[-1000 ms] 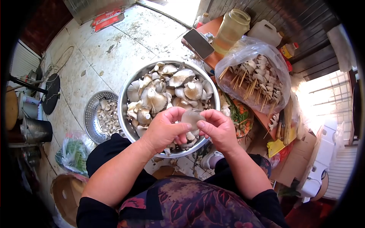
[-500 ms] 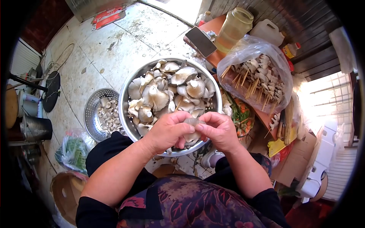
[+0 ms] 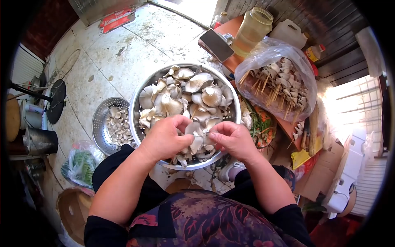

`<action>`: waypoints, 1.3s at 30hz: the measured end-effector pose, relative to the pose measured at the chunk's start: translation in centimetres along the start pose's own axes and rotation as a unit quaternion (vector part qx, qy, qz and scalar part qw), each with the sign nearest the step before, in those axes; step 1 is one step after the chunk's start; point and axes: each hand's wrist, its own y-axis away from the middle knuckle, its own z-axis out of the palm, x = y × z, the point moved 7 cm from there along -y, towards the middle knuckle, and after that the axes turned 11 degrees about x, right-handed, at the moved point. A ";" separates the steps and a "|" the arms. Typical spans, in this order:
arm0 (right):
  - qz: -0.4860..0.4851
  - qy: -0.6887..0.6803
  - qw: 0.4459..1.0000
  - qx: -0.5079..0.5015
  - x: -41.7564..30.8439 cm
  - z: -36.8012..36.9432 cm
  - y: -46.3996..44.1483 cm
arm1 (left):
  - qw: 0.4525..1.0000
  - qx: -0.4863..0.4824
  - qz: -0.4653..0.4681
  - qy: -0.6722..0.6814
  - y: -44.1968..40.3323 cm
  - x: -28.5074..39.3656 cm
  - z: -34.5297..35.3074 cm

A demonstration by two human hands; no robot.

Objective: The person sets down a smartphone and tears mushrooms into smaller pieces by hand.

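Observation:
A large steel colander (image 3: pixel 135 117) full of grey oyster mushrooms (image 3: pixel 169 105) stands in front of me. Over its near part, my left hand (image 3: pixel 170 138) pinches a piece of mushroom, with a thin wooden skewer (image 3: pixel 194 113) sticking up beside its fingers. My right hand (image 3: pixel 230 140) is just to the right, thumb and fingertips closed at the edge of a pale mushroom piece (image 3: pixel 197 142). A narrow gap separates the two hands. How much each hand's fingertips hold is partly hidden.
A smaller colander (image 3: pixel 98 125) with mushroom pieces is at the left. At the right, a plastic bag (image 3: pixel 306 78) of skewered mushrooms lies on an orange table (image 3: pixel 232 26) beside a phone (image 3: pixel 216 44) and a large jar (image 3: pixel 253 31). Cardboard (image 3: pixel 323 171) lies lower right.
The hands were together around one mushroom piece and have moved apart, the left hand going left. The piece between them now appears separated, with mushroom near each hand.

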 end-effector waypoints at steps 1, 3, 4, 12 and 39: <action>-0.014 0.029 0.999 0.007 0.2 0.0 -0.1 | 0.999 0.026 -0.018 -0.035 -0.1 0.4 -1.2; -0.029 0.058 0.998 0.012 1.1 0.2 -0.6 | 0.998 0.062 -0.008 -0.013 -0.9 0.1 -2.6; -0.128 0.136 0.980 0.065 0.3 -0.5 -0.9 | 0.995 0.097 0.002 0.013 -1.2 0.1 -3.4; -0.336 0.298 0.877 0.172 -2.1 0.4 -1.5 | 0.989 0.076 0.084 -0.092 -1.3 0.5 -1.1; -0.138 -0.121 0.981 0.063 -2.4 -1.1 0.4 | 0.945 -0.008 -0.113 0.307 -0.4 0.2 1.8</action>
